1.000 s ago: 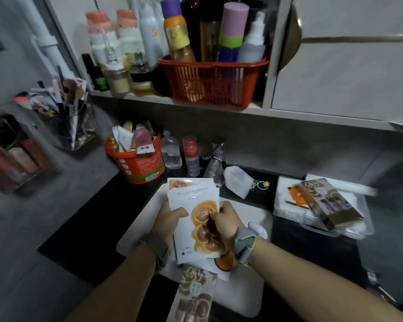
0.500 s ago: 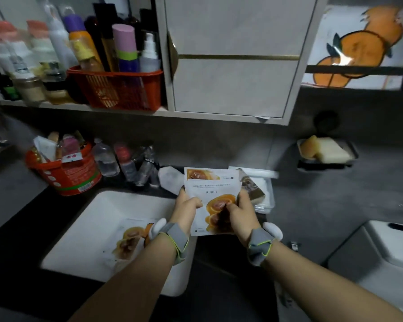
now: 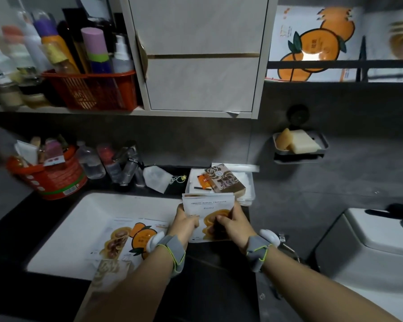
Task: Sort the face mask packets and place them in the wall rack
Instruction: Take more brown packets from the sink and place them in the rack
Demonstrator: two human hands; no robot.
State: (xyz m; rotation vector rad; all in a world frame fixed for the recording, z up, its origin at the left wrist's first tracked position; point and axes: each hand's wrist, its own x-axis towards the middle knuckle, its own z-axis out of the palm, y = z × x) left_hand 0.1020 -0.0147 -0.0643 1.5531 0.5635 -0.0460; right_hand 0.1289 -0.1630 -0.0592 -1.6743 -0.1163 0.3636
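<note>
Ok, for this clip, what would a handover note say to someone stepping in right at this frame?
Left hand: grips the left edge of the packet stack.
Right hand: fingers pinch the same stack from the right. The stack is held upright, just right of the sink.
Loose packets: at least three lie in the sink, unsorted.
Wall rack, upper right: orange-print packets already stand behind its rail.
Left to do: put the held stack in the rack, then sort and rack the ones in the sink.
</note>
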